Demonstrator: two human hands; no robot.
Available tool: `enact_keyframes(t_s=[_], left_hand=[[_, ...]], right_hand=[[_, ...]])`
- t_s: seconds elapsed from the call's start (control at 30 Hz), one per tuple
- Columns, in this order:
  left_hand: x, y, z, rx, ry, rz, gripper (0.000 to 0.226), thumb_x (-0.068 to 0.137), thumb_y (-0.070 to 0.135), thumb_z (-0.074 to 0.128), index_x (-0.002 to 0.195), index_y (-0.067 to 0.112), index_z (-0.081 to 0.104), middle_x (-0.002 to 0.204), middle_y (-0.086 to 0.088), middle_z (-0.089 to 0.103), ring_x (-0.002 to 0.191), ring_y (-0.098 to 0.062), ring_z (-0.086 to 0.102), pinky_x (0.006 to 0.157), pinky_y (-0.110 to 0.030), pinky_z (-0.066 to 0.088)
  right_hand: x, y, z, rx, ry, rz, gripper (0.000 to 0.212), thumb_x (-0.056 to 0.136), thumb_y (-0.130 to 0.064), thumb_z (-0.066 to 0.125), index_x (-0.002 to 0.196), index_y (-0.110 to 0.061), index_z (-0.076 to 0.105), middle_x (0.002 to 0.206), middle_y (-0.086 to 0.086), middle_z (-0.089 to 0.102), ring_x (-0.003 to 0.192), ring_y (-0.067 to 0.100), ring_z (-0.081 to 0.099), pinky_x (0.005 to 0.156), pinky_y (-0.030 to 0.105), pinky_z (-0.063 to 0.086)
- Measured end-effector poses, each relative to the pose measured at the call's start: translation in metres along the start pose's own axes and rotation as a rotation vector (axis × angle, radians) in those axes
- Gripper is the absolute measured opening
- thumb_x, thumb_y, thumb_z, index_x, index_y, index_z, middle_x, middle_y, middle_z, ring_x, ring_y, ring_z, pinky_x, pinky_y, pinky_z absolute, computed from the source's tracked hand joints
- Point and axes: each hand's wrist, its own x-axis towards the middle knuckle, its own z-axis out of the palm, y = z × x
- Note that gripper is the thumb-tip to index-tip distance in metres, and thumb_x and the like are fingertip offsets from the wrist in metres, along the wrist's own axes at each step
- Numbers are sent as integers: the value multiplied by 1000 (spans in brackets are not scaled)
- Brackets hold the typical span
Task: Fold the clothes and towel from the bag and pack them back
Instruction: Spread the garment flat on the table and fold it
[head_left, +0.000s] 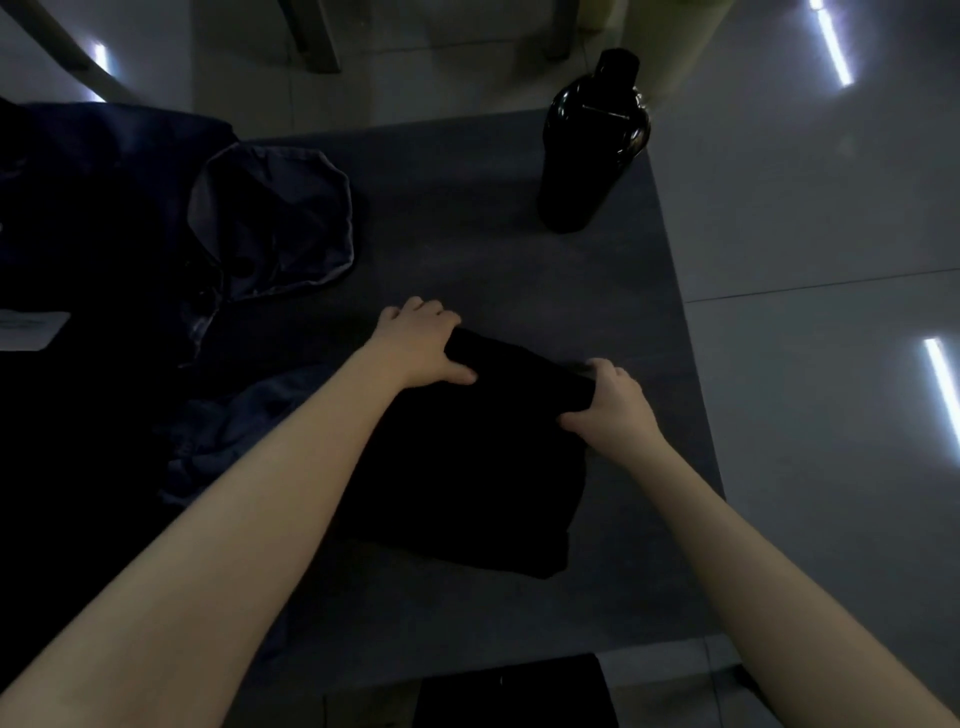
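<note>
black garment (467, 467): folded flat, dark | left hand (423, 345), right hand (610, 402): gripping its far edge

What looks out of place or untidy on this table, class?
The blue clothes lie crumpled, unfolded, at the table's left. The bottle stands upright, nothing spilled. Left hand and right hand grip the black cloth.

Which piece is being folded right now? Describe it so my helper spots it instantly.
On the dark grey table, look near the middle, closer than the black bottle. The black cloth lies there folded flat, left hand and right hand gripping its far edge; unlike the rumpled blue denim garment to its left, it is plain black.
</note>
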Motion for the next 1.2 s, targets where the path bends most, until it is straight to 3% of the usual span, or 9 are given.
enact_keyframes(t_s=[0.17,0.33,0.5,0.77,0.93,1.0,1.07,1.13,1.2], left_hand=[[-16,-3,11,44,294,49,19,85,27,62,102,19,59,108,-2,52,108,-23,45,92,-38,32],[-58,-12,27,-56,687,233,24,64,-8,63,81,7,54,87,-11,53,75,-29,54,71,-35,37],[-95,-13,66,127,886,391,16,76,-2,50,84,11,45,83,-11,54,73,-27,53,68,-39,49],[-129,-7,131,169,916,401,9,84,8,54,90,8,47,100,-5,44,93,-23,46,93,-37,37],[-150,-7,152,222,616,337,23,84,16,41,84,10,64,115,-11,59,113,-24,50,105,-43,34],[-156,-5,154,196,484,279,29,79,26,42,88,12,65,119,-9,59,117,-24,51,107,-43,30],[-160,-2,155,148,442,241,31,80,35,46,88,14,67,113,-6,62,112,-23,56,105,-43,32],[-160,5,156,128,479,214,33,84,39,46,87,14,68,101,-4,65,100,-23,60,99,-41,37],[-156,15,154,115,571,197,30,86,36,49,92,13,68,95,-4,65,93,-23,62,91,-37,38]], right_hand=[[-11,3,3,5,120,-128,19,76,-14,68,92,-5,63,93,9,56,91,27,55,67,32,43],[-40,-4,1,-73,516,-369,14,74,0,64,84,-7,58,83,4,58,78,19,48,48,21,24],[-67,-1,15,-76,568,-537,31,61,16,67,78,-5,53,84,7,55,81,20,48,49,15,25],[-95,24,61,-119,551,-700,56,52,16,75,84,-12,39,100,4,41,92,22,41,41,22,42],[-104,40,77,-203,510,-707,57,50,7,79,87,-11,41,104,6,40,96,26,41,40,24,44],[-107,44,81,-199,514,-712,53,53,-4,81,88,-11,43,106,6,42,99,26,43,46,29,50],[-110,49,86,-218,531,-733,44,57,-13,79,89,-9,49,107,8,44,101,29,45,73,38,55],[-112,54,92,-286,548,-757,33,65,-19,72,90,-6,54,109,11,45,103,31,48,99,45,42],[-113,59,98,-402,595,-766,23,74,-19,58,94,-7,53,109,12,46,104,30,48,106,48,33]])
